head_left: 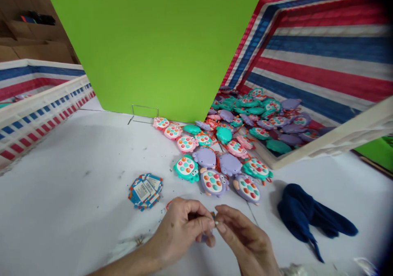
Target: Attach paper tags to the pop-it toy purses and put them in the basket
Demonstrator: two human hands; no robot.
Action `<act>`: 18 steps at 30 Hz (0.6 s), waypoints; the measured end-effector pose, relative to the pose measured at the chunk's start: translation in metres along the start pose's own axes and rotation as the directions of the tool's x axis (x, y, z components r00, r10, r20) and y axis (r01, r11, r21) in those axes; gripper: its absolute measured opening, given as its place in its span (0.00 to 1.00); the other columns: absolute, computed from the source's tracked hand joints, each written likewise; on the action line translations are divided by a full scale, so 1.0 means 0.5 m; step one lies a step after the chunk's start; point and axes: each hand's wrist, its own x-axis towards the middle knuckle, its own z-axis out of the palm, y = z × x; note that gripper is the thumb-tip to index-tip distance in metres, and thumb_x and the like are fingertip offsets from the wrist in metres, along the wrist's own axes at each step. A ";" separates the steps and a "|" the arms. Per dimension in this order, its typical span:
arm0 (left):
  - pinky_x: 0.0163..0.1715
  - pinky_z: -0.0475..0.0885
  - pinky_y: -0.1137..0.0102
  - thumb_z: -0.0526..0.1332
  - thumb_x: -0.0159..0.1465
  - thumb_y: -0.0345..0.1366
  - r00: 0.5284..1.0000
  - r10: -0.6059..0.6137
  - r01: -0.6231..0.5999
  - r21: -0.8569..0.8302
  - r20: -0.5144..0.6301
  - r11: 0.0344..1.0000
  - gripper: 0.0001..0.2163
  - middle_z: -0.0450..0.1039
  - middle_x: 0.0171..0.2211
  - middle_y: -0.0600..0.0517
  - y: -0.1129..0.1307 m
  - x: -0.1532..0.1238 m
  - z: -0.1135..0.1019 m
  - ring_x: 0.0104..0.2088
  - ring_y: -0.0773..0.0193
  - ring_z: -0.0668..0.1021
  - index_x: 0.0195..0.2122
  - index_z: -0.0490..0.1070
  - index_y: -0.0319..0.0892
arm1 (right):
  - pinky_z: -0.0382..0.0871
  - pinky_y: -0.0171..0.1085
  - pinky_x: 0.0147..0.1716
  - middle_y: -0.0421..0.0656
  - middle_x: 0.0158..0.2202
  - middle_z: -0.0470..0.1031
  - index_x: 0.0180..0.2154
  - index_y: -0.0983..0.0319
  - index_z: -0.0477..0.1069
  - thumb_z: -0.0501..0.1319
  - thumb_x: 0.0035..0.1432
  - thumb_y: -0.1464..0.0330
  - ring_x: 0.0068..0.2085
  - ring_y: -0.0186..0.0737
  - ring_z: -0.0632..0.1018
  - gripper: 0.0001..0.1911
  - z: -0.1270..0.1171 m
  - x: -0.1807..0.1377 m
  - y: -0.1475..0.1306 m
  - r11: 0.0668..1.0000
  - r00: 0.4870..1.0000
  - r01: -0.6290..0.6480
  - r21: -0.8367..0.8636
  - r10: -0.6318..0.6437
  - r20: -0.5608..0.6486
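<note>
My left hand is closed in a pinch near the front of the table, its fingertips almost meeting those of my right hand. Between them shows a tiny pale thing, too small to name. A bit of something coloured peeks out behind the fingers, mostly hidden. Just beyond my hands lie turtle-shaped toys with coloured buttons, among them a purple one and a teal one. Left of them is a loose pile of blue and orange cards with barcode labels.
A tipped basket with a striped lining spills many turtle toys onto the table. A green board stands at the back, with a wire stand beside it. Another basket is left; dark blue cloth lies right.
</note>
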 end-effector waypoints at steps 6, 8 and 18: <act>0.14 0.59 0.81 0.57 0.53 0.31 0.999 -0.004 -0.004 0.177 0.049 0.984 0.07 0.66 0.15 0.56 -0.010 -0.004 -0.007 0.15 0.76 0.64 0.21 0.71 0.35 | 0.64 0.32 0.27 0.37 0.21 0.70 0.30 0.60 0.67 0.67 0.44 0.64 0.25 0.34 0.71 0.12 0.010 0.005 -0.027 0.962 0.976 -0.184 0.202 0.156 0.150; 0.14 0.60 0.81 0.57 0.53 0.32 0.997 -0.037 0.024 0.178 0.073 0.984 0.07 0.68 0.18 0.54 -0.021 -0.002 -0.009 0.15 0.75 0.64 0.22 0.71 0.35 | 0.63 0.33 0.28 0.36 0.21 0.70 0.29 0.60 0.66 0.68 0.43 0.64 0.26 0.34 0.71 0.13 0.012 0.004 -0.034 0.939 0.960 -0.250 0.237 0.209 0.184; 0.17 0.64 0.80 0.55 0.51 0.27 0.988 -0.105 0.093 0.107 0.113 0.990 0.06 0.65 0.17 0.56 -0.036 -0.007 -0.010 0.16 0.75 0.67 0.27 0.71 0.36 | 0.61 0.33 0.24 0.35 0.19 0.68 0.32 0.60 0.64 0.68 0.41 0.62 0.22 0.33 0.70 0.18 0.006 0.007 0.030 0.944 0.964 -0.235 0.234 0.195 0.179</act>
